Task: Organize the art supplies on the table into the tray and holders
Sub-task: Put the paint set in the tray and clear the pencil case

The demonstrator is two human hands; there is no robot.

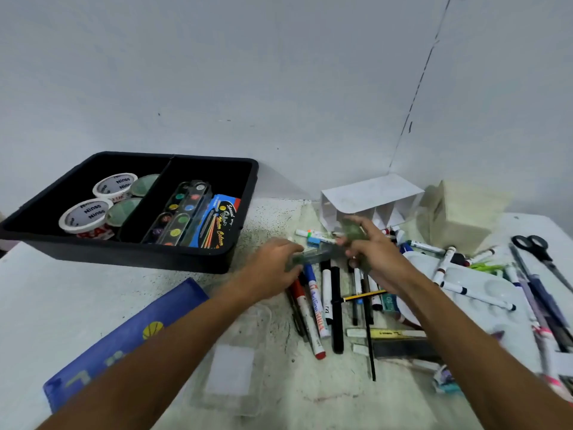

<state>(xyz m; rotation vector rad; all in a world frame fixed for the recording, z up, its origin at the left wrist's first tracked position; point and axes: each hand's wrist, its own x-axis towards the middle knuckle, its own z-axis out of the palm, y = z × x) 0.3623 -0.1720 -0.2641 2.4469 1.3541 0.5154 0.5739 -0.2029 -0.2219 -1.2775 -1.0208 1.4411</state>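
Clear greenish plastic is what we have between our hands: a see-through ruler (313, 254), blurred, held above the heap of markers (328, 293) in the middle of the table (279, 392). We cannot make out its full outline, so its shape is partly a guess.

Our left hand (273, 268) curls its fingers round the ruler's left end, the back of the hand turned up. Our right hand (372, 252) meets the other end from the right, the fingers loosely bent and spread over greenish plastic; whether it truly grips that end or only steadies it we cannot tell. Both forearms reach forward from the near edge and converge over the heap.

We judge the ruler light, thin and fairly stiff, likely smooth enough to slide between the fingers, and liable to snap if bent hard. Holding it by its ends, or pinching it flat at the middle, should serve; one hand would be enough to carry it.

The black tray (235, 259) sits to the far left, already holding tape rolls (93, 209) in its left section and paint sets (183, 212) in its right. The white holder (372, 193) stands at the far side, just beyond our right hand. A long flat thing probably suits the tray better. Scissors (533, 246) lie far right, and a blue case (124, 336) lies near left.
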